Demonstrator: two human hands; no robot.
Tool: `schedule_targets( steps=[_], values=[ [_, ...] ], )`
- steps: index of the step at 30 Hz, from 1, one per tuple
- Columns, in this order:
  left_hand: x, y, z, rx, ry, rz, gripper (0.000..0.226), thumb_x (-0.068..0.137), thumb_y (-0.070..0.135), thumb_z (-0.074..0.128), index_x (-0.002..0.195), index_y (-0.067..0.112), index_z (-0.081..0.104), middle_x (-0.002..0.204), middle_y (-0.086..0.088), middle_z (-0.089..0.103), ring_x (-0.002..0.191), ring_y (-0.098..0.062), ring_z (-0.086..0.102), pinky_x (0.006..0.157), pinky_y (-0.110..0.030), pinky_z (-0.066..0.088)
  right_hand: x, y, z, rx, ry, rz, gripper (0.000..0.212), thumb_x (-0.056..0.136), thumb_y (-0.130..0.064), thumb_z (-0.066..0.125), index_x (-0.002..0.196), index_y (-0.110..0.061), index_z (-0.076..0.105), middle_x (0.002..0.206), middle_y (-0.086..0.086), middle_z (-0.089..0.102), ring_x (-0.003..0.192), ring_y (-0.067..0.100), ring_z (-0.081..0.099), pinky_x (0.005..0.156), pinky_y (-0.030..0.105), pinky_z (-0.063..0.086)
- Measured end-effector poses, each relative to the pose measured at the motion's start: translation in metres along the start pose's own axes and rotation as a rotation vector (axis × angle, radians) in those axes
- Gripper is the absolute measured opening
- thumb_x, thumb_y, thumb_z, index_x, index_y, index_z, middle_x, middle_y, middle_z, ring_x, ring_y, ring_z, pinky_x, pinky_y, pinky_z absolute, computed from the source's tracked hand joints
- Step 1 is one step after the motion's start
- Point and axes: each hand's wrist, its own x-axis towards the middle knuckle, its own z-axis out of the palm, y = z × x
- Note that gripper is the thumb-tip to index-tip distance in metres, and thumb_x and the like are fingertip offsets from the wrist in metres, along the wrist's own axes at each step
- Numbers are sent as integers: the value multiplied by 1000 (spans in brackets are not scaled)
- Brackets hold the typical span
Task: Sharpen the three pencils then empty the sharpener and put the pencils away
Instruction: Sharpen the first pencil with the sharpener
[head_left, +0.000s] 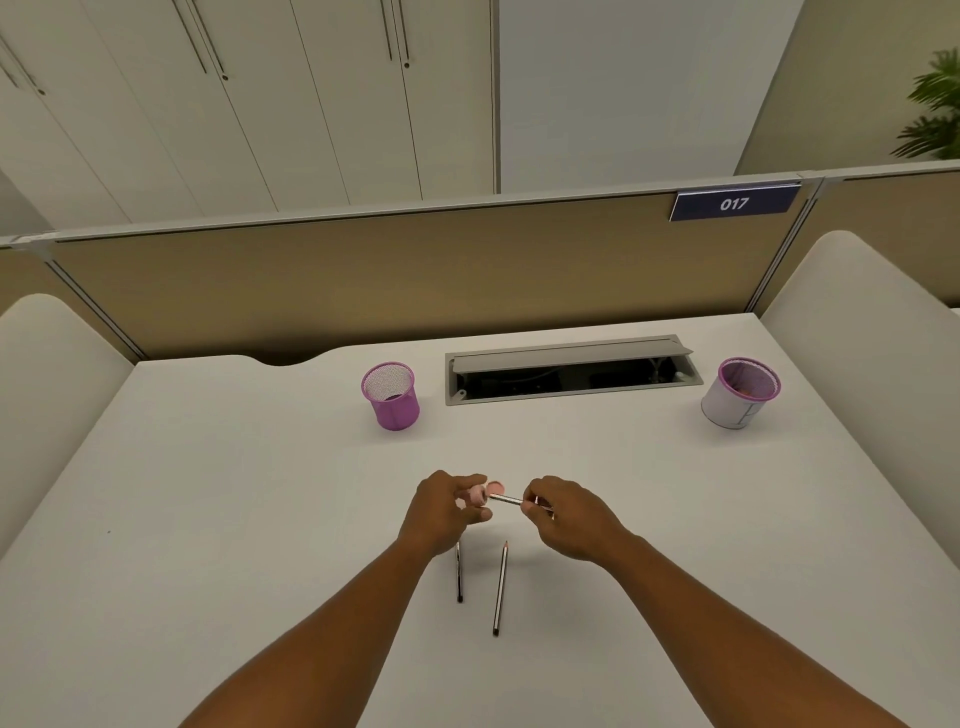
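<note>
My left hand (444, 512) grips a small pink sharpener (480, 493) above the white desk (208, 519). A pencil (506, 500) runs from the sharpener to my right hand (566, 514), which pinches its shaft. Two more pencils lie on the desk below my hands: one (459, 577) partly hidden under my left wrist, the other (500, 590) to its right with its point facing away from me. A pink mesh cup (392, 397) stands behind my hands to the left.
A second mesh cup (740, 395), wrapped in white, stands at the far right. An open cable tray (571, 369) is set into the desk between the cups. A beige partition (363, 280) closes the back, and pale side panels flank the desk.
</note>
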Motion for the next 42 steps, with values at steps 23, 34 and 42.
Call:
schedule_targets(
  steps=[23, 34, 42],
  values=[
    [10, 2, -9, -957, -59, -265, 41, 88, 23, 68, 118, -4, 61, 108, -17, 71, 107, -27, 68, 99, -30, 49, 1, -25, -6, -137, 201, 143, 33, 98, -32, 40, 83, -17, 64, 72, -4, 56, 70, 20, 50, 52, 28, 28],
    [22, 31, -5, -1073, 72, -398, 37, 89, 42, 62, 102, 7, 64, 96, -7, 73, 98, -22, 68, 94, -36, 53, 15, -47, -16, 239, 112, 132, 20, 95, -31, 52, 93, -13, 60, 88, 1, 60, 76, 17, 54, 65, 29, 45],
    [19, 35, -6, -1068, 15, -410, 37, 86, 40, 66, 104, 8, 66, 99, -11, 74, 92, -23, 72, 75, -28, 59, 14, -55, -23, 221, 99, 334, 31, 95, -25, 47, 75, -7, 64, 68, 4, 55, 59, 21, 46, 52, 27, 32]
  ],
)
